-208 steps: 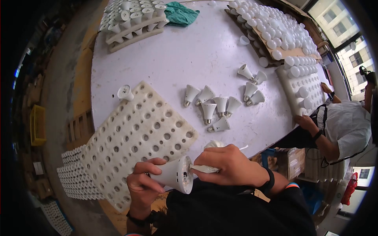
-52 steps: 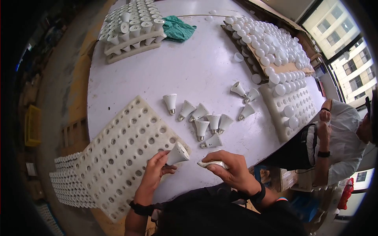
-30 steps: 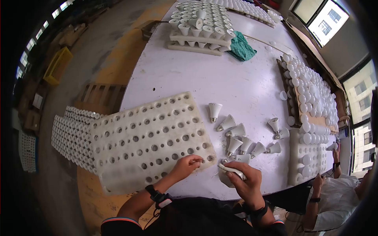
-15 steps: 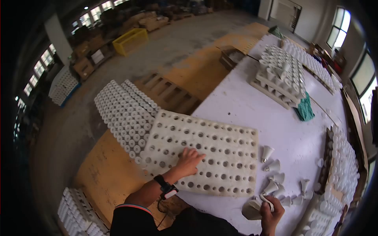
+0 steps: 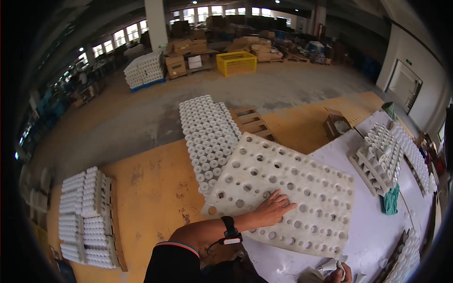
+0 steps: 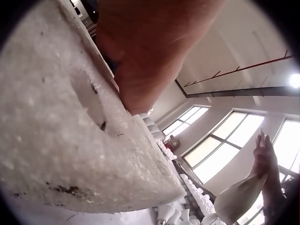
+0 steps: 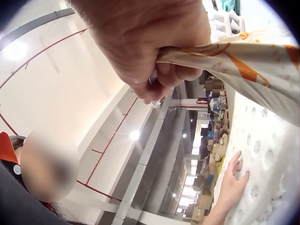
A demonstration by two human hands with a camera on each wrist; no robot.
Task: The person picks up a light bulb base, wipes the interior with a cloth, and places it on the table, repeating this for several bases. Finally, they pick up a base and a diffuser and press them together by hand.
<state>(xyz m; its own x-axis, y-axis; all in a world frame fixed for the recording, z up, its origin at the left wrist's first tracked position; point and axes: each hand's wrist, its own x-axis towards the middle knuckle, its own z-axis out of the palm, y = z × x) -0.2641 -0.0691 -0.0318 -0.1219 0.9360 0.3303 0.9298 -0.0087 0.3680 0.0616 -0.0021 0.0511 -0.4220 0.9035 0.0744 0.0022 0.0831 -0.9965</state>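
My left hand (image 5: 273, 210) rests on a thick white foam board (image 5: 288, 155), fingers extended and spread over its rows of round holes. In the right wrist view the same left hand (image 7: 232, 185) lies flat against the board. My right hand (image 5: 340, 273), low at the frame's bottom edge, grips the gathered neck of a pale plastic bag (image 7: 253, 65) with orange print. The bag's full, cone-shaped body (image 6: 241, 199) shows in the left wrist view. Beside the right hand lies a white bulb housing (image 5: 328, 265); more housings (image 6: 166, 213) sit beyond the board's edge.
The board overhangs the white table's (image 5: 321, 151) left edge. Stacked trays of white parts (image 5: 207, 132) stand just beyond it. Racked housings (image 5: 382, 155), a green cloth (image 5: 390, 200) and white domes (image 5: 401, 254) are on the right. A loaded pallet (image 5: 87, 219) stands at left.
The left hand has let go of a bulb housing, now among others on the table, and moved onto the foam board. The head view has swung left. The right hand keeps the bag.
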